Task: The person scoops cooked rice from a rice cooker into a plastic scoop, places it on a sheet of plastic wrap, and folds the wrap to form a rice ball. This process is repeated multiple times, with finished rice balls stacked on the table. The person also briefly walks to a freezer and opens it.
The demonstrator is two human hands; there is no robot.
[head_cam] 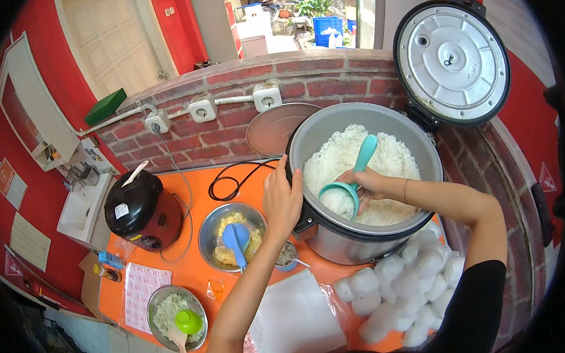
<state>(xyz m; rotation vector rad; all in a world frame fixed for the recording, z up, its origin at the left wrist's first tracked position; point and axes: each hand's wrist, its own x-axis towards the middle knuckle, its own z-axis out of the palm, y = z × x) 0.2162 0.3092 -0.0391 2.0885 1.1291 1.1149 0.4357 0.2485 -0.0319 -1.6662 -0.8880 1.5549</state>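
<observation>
My right hand grips a teal scoop near the neck of its handle. White rice fills the scoop's cup, which is tilted over more cooked rice inside a large rice cooker. With fingers extended, my left hand rests against the cooker's left rim. The cooker's round metal lid stands raised at the back right. Below my left hand, a steel bowl holds a yellow crumbly food and a blue scoop. A small bowl with a spoon is partly hidden by my forearm.
White wrapped bundles crowd the table's right front beside stacked white sheets. At left are a smaller rice cooker and a steel bowl of rice with a green scoop. A brick wall with sockets borders the back.
</observation>
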